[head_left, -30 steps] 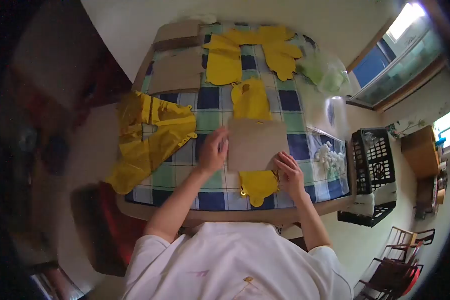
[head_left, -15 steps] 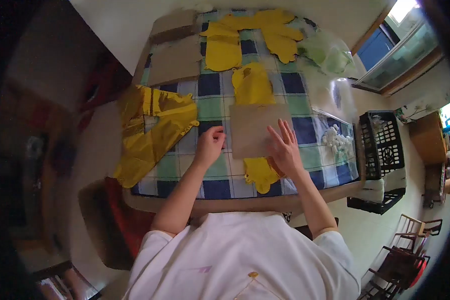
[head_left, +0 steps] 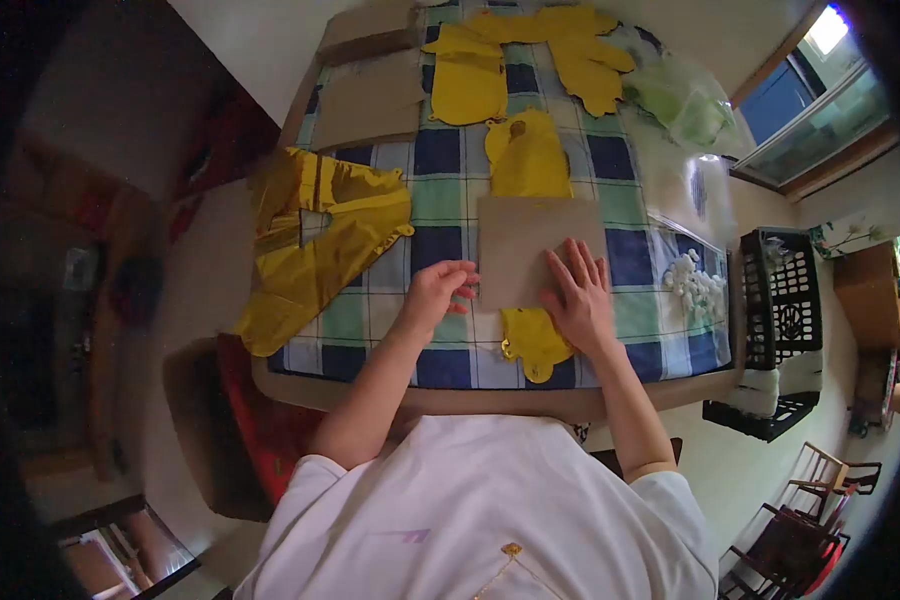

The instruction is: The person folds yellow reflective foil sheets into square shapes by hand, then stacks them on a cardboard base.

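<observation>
A square sheet of grey-brown cardboard lies over the middle of a flat gold foil balloon. The balloon's ends stick out above and below the sheet; its middle is hidden. My right hand rests palm down on the cardboard's right part, fingers spread. At the sheet's left edge is my left hand, fingers loosely bent and apart, fingertips right at the edge. Left of it, another flat gold foil balloon with an opening in its shape hangs partly over the table's side.
More gold foil balloons lie at the far side of the checked tablecloth. Cardboard pieces are at the back left. Clear plastic bags and a bunch of small white pieces lie right. Black crates stand beside the table.
My left hand has moved right to the cardboard's edge, its fingers opening from a curl. My right hand has settled flatter on the sheet. The whole view has shifted slightly.
</observation>
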### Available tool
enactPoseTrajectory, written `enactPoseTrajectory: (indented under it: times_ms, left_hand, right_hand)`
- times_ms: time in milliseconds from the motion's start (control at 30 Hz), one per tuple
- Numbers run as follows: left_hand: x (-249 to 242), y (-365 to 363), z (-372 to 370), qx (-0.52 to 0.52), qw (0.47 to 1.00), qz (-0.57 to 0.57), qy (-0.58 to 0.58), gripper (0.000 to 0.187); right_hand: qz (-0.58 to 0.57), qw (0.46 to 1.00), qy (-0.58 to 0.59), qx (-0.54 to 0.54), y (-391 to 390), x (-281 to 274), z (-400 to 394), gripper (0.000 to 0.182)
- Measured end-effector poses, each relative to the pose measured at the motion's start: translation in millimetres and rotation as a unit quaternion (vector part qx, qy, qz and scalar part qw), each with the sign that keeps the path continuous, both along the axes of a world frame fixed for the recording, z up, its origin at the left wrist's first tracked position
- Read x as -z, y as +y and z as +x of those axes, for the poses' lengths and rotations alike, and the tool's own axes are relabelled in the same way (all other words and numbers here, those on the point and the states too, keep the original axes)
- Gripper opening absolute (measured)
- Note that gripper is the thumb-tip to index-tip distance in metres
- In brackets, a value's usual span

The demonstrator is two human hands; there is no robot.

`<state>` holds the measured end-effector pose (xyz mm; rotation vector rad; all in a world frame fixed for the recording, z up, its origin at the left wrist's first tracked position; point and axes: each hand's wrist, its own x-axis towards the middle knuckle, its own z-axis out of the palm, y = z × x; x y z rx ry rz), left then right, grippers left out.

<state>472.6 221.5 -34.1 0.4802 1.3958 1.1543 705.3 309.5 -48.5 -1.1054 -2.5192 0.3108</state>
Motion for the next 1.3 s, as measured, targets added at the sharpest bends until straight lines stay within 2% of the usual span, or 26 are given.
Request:
enactPoseTrajectory:
  times_ms: [100, 500, 1100, 1300]
  left_hand:
    - [-2.5, 0.5, 4.5, 0.001, 0.997, 0.011, 0.079, 0.025]
    - [1.6, -2.0, 9.4, 0.003, 0.996, 0.025, 0.090, 0.027]
    - [-2.0, -9.2, 11.9, 0.016, 0.997, 0.036, 0.068, 0.031]
    - [-0.6, -3.3, 9.0, -0.007, 0.999, 0.031, 0.000, 0.033]
  right_hand:
    - [0.003, 1.000, 0.006, 0.001, 0.6, 0.5, -0.5, 0.056]
    - [0.004, 1.000, 0.001, 0.002, -0.1, -1.7, 0.2, 0.056]
    - [0.018, 1.000, 0.005, 0.005, -0.5, -0.3, -0.2, 0.054]
    - [0.022, 1.000, 0.006, 0.005, -0.3, -0.7, -0.2, 0.052]
